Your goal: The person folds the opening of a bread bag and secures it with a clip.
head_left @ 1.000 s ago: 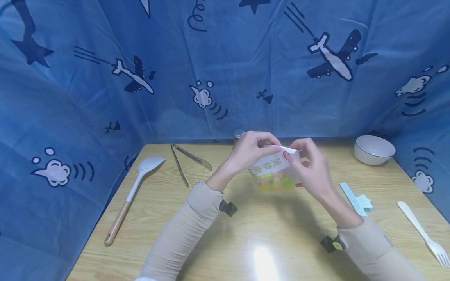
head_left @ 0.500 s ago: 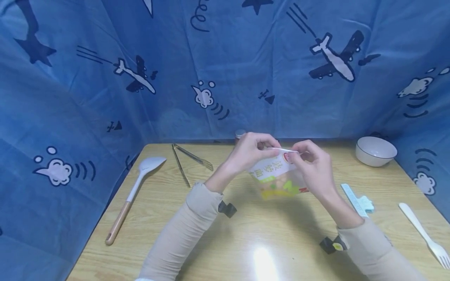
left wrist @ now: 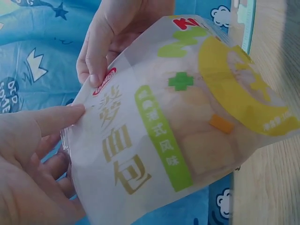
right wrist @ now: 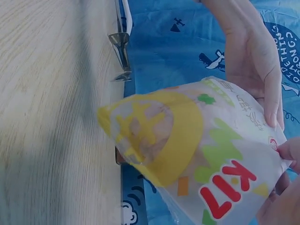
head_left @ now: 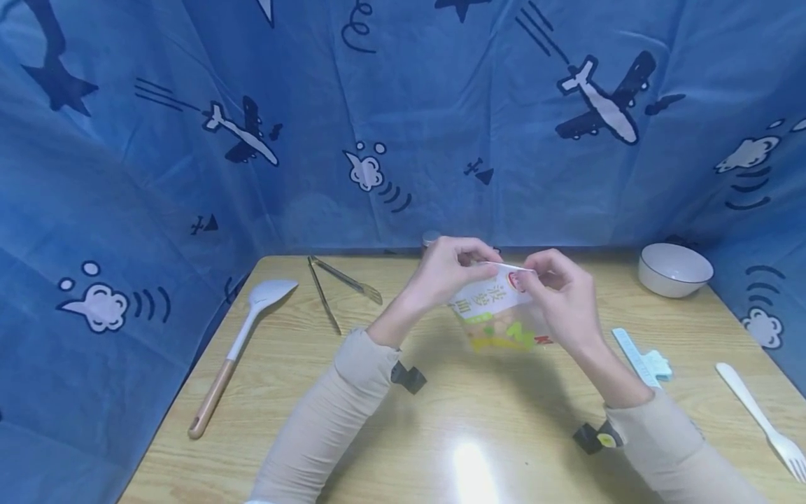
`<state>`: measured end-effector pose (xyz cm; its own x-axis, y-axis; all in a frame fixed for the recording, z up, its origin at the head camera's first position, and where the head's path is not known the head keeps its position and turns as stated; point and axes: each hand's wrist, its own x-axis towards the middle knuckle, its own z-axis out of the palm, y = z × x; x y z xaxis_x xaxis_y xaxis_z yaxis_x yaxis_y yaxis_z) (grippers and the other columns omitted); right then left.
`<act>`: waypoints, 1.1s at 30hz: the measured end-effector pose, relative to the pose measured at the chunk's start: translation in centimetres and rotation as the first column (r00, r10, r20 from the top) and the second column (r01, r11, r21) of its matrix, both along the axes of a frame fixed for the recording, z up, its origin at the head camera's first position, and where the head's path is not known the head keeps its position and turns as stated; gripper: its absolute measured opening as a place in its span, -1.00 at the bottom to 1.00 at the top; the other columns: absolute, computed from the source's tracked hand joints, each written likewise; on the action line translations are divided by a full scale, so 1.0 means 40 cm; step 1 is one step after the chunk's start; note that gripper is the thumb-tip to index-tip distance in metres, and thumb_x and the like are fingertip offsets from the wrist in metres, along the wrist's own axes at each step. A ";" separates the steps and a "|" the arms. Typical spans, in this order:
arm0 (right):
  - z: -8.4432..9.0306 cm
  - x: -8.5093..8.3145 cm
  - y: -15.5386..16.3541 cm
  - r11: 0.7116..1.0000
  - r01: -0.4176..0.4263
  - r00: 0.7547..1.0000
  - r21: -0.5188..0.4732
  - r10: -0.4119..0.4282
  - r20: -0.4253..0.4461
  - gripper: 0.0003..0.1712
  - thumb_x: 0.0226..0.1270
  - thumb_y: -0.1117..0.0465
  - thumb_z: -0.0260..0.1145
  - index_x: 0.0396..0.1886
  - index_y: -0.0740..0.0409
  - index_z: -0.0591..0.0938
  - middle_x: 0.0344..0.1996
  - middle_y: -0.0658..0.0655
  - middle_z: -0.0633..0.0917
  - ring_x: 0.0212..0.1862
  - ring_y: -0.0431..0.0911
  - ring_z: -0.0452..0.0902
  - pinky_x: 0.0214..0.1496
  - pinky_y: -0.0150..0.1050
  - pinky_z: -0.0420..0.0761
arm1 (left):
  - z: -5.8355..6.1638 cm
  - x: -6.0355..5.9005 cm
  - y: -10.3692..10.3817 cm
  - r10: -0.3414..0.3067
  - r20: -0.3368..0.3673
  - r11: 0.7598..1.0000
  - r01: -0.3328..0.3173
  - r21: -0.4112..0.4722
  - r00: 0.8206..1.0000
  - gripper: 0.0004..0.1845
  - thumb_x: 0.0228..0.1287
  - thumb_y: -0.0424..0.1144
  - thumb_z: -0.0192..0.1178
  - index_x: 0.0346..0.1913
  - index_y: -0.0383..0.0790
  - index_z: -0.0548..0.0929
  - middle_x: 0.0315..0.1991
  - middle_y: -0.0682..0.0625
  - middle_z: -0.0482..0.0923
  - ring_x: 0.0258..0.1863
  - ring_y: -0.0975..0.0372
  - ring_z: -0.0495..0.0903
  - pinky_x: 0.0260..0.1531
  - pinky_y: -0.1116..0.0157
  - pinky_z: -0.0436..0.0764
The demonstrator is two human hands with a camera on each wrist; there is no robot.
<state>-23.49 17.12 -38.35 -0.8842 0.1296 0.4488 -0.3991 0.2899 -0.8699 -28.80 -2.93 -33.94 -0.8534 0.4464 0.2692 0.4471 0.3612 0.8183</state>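
Head view: bright, hazy.
Table [head_left: 441,416]: white glare between five and six o'clock, soft shadows; packet [head_left: 500,315] slightly blurred.

a wood-grained table [head_left: 283,371] bears spatula [head_left: 236,345], tongs [head_left: 348,280], bowl [head_left: 676,273], clip [head_left: 642,360], fork [head_left: 758,418].

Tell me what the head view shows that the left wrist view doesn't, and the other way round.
Only the head view shows the white spatula, the tongs, the bowl and the white fork. Only the left wrist view shows lettering on the blue curtain. Both show that curtain, the wooden table, the light blue clip, and the left hand and right hand holding the printed bag.
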 end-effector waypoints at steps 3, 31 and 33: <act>0.000 0.001 -0.001 1.000 0.009 1.000 0.006 -0.009 0.001 -0.87 0.41 0.35 0.41 -0.15 0.34 0.68 -0.31 -0.28 0.70 -0.15 -0.43 0.72 -0.04 -0.56 0.65 | -0.005 -0.001 0.001 0.001 -0.004 1.000 -0.001 0.003 1.000 -0.89 0.30 -0.28 0.47 -0.14 -0.14 0.85 -0.12 -0.05 0.85 -0.46 0.32 0.58 -0.37 0.47 0.51; -0.031 -0.015 0.037 0.911 0.143 0.878 0.388 0.064 -0.475 -0.95 0.43 0.40 0.38 -0.27 0.22 0.68 -0.41 0.12 0.81 -0.38 -0.25 0.67 -0.36 -0.55 0.64 | -0.030 -0.015 0.013 -0.103 -0.139 0.993 0.109 0.034 0.985 -0.88 0.35 -0.40 0.37 -0.29 -0.08 0.72 -0.16 -0.04 0.80 -0.17 0.28 0.70 -0.04 0.48 0.60; -0.032 -0.015 0.039 0.893 0.174 0.856 0.415 0.071 -0.513 -0.97 0.43 0.37 0.39 -0.25 0.22 0.68 -0.41 0.12 0.81 -0.40 -0.13 0.68 -0.39 -0.49 0.63 | -0.027 -0.016 0.012 -0.115 -0.141 0.993 0.119 0.019 0.983 -0.88 0.36 -0.39 0.37 -0.29 -0.09 0.72 -0.16 -0.05 0.81 -0.17 0.28 0.70 -0.04 0.48 0.61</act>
<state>-24.09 18.68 -39.64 -0.5154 -0.1463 0.8444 -0.7149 0.6168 -0.3295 -29.45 -2.45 -35.03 -0.7490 0.5318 0.3952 0.5951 0.2776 0.7542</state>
